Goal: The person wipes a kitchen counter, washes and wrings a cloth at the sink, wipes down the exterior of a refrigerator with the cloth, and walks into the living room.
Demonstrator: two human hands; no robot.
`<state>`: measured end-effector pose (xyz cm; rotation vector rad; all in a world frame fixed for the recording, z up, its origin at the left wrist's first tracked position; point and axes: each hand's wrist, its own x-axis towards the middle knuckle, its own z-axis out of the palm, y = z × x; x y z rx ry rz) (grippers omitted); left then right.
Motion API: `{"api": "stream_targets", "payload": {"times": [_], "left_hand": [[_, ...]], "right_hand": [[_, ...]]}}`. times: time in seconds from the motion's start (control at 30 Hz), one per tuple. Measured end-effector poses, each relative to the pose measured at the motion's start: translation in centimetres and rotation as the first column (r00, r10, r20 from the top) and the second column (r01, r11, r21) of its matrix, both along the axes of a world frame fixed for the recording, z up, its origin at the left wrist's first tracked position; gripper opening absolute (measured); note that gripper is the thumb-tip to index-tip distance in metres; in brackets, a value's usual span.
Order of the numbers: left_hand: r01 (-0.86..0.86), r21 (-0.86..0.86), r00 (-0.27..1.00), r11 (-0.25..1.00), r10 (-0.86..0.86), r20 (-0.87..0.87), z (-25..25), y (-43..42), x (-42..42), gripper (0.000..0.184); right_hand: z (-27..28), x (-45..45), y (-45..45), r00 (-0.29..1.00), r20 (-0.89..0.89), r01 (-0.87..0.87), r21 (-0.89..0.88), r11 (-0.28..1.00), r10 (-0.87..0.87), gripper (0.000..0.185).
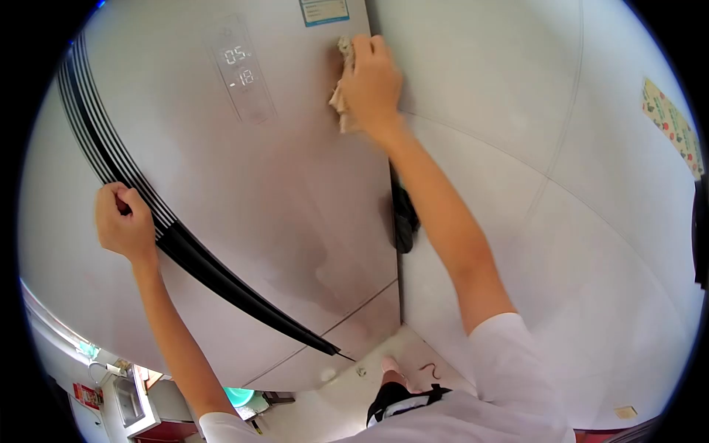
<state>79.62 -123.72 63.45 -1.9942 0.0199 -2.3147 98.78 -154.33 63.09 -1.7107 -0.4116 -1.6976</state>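
Observation:
A tall refrigerator (244, 192) with a pale, glossy front fills the left and middle of the view. My right hand (373, 85) presses a crumpled beige cloth (341, 103) against the door near its right edge, below a blue-edged label (325, 10). To the left, my left hand (127, 221) is curled into a loose fist beside the dark, silver-striped door trim (122, 159). Nothing shows inside that fist. Between the hands and higher up, a lit display panel (240, 70) reads 05 and -18.
A white tiled wall (509, 155) runs along the refrigerator's right side, with a dark object (403, 218) in the gap. A patterned paper (672, 125) hangs at far right. Below left are a sink (128, 401) and a turquoise basin (238, 396). The floor (325, 402) shows beneath me.

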Motion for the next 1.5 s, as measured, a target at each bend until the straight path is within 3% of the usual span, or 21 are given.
{"api": "stream_targets", "payload": {"times": [0.1, 0.13, 0.17, 0.27, 0.3, 0.43, 0.5, 0.57, 0.6, 0.63, 0.7, 0.83, 0.93, 1.03, 1.13, 1.27, 1.43, 1.5], "left_hand": [[0.007, 0.013, 1.0, 1.0, -0.007, -0.006, -0.1, 0.1, 0.1, 0.01], [-0.006, -0.011, 1.0, 1.0, 0.005, -0.012, -0.1, 0.2, 0.1, 0.01], [0.001, -0.009, 1.0, 1.0, -0.001, -0.021, -0.1, 0.3, 0.1, 0.01], [-0.002, -0.044, 1.0, 0.999, 0.001, -0.013, -0.1, 0.3, 0.2, 0.009], [-0.003, -0.036, 1.0, 0.999, 0.003, -0.016, -0.1, 0.1, 0.2, 0.008], [-0.021, -0.02, 1.0, 1.0, 0.02, -0.011, -0.1, 0.2, 0.1, 0.009], [-0.039, -0.017, 0.999, 0.999, 0.039, -0.028, 0.1, 0.5, -0.1, 0.009], [-0.031, -0.043, 0.999, 0.999, 0.029, -0.039, -0.2, 0.5, 0.0, 0.009], [-0.024, -0.047, 0.999, 0.999, 0.022, -0.046, -0.3, 0.4, 0.1, 0.009], [-0.031, -0.026, 0.999, 0.999, 0.031, -0.024, -0.1, 0.3, 0.1, 0.009], [-0.028, -0.019, 1.0, 0.999, 0.028, -0.002, -0.1, 0.5, 0.0, 0.009], [0.011, 0.015, 1.0, 1.0, -0.011, 0.011, 0.0, 0.1, -0.1, 0.01], [-0.034, -0.006, 0.999, 0.999, 0.033, -0.023, 0.1, 0.3, -0.2, 0.01], [-0.005, 0.024, 1.0, 1.0, 0.005, 0.001, 0.0, 0.2, -0.3, 0.01], [0.014, 0.016, 1.0, 1.0, -0.013, -0.011, 0.1, 0.2, -0.2, 0.01], [0.011, 0.026, 1.0, 1.0, -0.011, -0.012, 0.2, 0.3, -0.3, 0.009], [-0.032, -0.01, 0.999, 0.999, 0.032, -0.025, 0.0, 0.7, -0.1, 0.008], [-0.043, -0.012, 0.999, 0.999, 0.042, -0.033, 0.1, 0.7, -0.1, 0.008]], "right_hand": [[3.6, -0.7, -1.9, 0.994, -0.073, 0.082, -0.05, 0.995, -0.086, 0.024], [4.7, -1.0, -2.0, 0.995, -0.053, 0.087, -0.01, 0.996, -0.087, 0.011], [5.1, -1.0, -2.0, 0.995, -0.03, 0.095, 0.03, 0.995, -0.094, 0.012], [1.7, -0.8, -1.3, 0.989, -0.092, 0.114, -0.012, 0.993, -0.115, 0.014], [1.2, -0.8, -1.1, 0.985, -0.132, 0.101, -0.053, 0.993, -0.107, 0.028], [3.9, -0.6, -1.7, 0.987, -0.158, 0.037, -0.003, 0.999, -0.037, 0.027], [6.3, -2.0, -2.0, 0.978, -0.202, 0.068, 0.055, 0.996, -0.056, 0.014], [5.0, -1.6, -1.9, 0.975, -0.223, 0.013, 0.031, 0.999, -0.006, 0.015], [4.0, -1.5, -1.8, 0.969, -0.243, -0.042, 0.007, 0.999, 0.043, 0.024], [2.9, -1.4, -1.4, 0.969, -0.247, -0.033, 0.002, 0.999, 0.032, 0.024], [1.3, -1.7, 0.1, 0.995, -0.092, 0.016, -0.103, 0.995, -0.026, 0.024], [3.9, -1.0, -2.3, 0.991, -0.128, 0.02, -0.164, 0.986, -0.041, 0.024], [6.1, -0.5, -3.0, 0.972, -0.227, 0.042, -0.087, 0.995, -0.06, 0.025], [4.7, -1.4, -2.7, 0.974, -0.21, 0.063, -0.11, 0.992, -0.085, 0.025], [-0.2, -2.2, -1.7, 0.978, -0.193, 0.056, -0.151, 0.987, -0.085, 0.024], [-3.2, -2.6, -1.3, 0.961, -0.276, -0.036, -0.069, 0.997, 0.015, 0.018], [3.7, -0.5, -2.7, 0.979, -0.205, -0.005, -0.013, 1.0, 0.002, 0.021], [5.8, -0.4, -2.8, 0.957, -0.29, 0.001, 0.008, 1.0, 0.002, 0.021]]}}
